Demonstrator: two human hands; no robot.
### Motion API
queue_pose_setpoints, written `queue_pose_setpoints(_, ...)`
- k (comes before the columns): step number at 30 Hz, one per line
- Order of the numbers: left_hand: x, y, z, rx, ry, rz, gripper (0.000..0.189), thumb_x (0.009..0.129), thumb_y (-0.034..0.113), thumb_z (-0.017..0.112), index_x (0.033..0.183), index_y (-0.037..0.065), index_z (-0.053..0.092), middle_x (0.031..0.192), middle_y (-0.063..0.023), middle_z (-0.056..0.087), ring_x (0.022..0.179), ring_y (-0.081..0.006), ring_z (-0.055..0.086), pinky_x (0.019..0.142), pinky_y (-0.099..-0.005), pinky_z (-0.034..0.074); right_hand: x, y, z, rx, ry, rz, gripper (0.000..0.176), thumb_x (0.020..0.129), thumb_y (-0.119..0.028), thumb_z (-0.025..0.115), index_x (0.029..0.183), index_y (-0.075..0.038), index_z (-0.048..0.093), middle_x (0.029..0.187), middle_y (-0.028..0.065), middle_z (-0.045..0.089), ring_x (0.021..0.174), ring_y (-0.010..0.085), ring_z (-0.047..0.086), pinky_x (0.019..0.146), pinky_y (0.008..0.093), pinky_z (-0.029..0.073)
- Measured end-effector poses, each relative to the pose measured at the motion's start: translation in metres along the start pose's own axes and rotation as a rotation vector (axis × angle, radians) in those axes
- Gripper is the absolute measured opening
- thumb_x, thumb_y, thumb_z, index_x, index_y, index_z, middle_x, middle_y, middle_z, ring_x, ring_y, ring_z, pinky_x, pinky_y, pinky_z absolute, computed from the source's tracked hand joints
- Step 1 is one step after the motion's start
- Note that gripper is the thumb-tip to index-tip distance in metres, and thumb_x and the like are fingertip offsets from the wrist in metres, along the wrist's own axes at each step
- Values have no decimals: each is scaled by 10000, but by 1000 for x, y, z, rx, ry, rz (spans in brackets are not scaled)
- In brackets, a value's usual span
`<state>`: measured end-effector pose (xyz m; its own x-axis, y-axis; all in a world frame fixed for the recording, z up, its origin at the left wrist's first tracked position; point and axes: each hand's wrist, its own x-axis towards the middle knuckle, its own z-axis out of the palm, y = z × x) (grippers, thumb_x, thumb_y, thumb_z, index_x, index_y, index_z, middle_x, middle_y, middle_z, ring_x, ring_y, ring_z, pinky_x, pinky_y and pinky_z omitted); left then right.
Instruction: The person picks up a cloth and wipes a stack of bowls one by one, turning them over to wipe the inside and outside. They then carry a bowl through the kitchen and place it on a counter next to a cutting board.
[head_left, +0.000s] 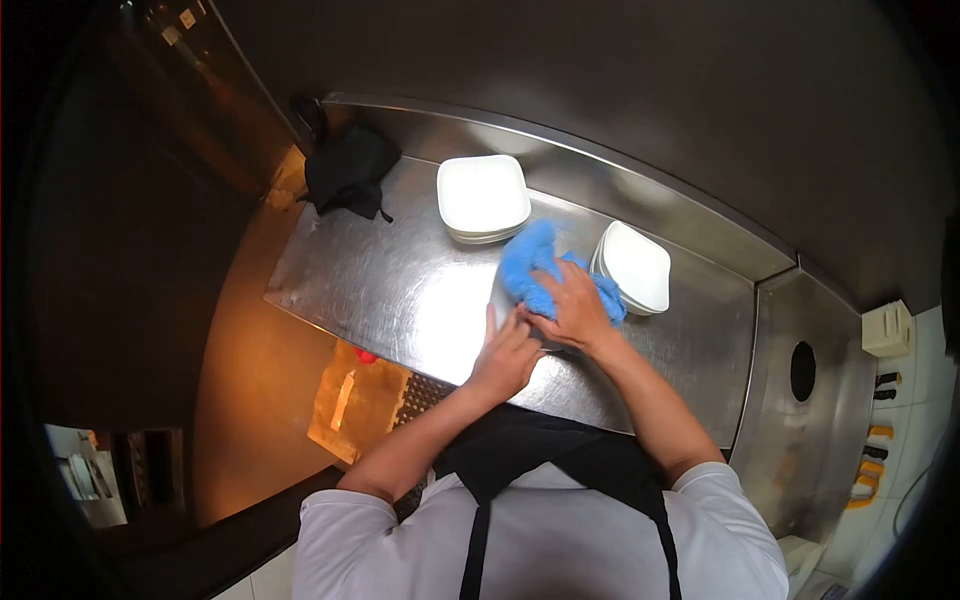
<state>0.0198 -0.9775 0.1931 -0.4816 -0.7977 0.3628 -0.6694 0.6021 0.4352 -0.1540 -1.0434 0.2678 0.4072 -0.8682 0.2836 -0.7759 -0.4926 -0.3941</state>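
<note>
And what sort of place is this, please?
Probably a professional kitchen, perhaps in a restaurant. The long metal counter, the two stacks of white dishes on it and the black apron all suggest this.

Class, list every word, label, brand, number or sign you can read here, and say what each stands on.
None can be read.
Pale patches, upper left: too small and blurred to tell if they bear writing.
Cloth, left dish stack, right dish stack: no lettering visible.
</note>
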Motion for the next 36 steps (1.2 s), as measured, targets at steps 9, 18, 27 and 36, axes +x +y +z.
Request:
queue_pose_setpoints(9,-4,-7,-8,-489,213,-434,1057,775,130,799,1513,-81,73,1523,-377,254,1408,-502,315,1136,-460,350,4,3,43,-20,-422,-12,750,985,-565,414,1476,1,418,1585,312,195,1499,423,153,1221,526,90)
queue_pose_setpoints(18,-5,-7,-1,-581,200,-518,1028,802,39,722,1528,-71,1,1530,-358,261,1383,-494,358,1110,-455,387,10,-25,22,190,-677,138,696,939,-566,540,1361,-12,545,1317,324,548,1215,410,563,1050,463,419)
queue_pose_setpoints(27,2,9,-19,-366,271,-346,1365,614,352,928,1531,-55,2,1531,-367,213,1421,-486,293,1139,-487,338,42,-10,-23,1786,423,528,557,1029,-482,434,1226,17,581,1189,153,639,1055,255,639,961,380,491)
queue_pose_setpoints(36,53,44,-51,-1879,469,-574,992,992,563,484,1548,-19,-96,1589,-282,112,1448,-335,289,1177,-435,257,18,-41,-11,1698,581,601,633,1046,-549,335,1313,-9,530,1229,140,627,1114,253,610,1006,397,465)
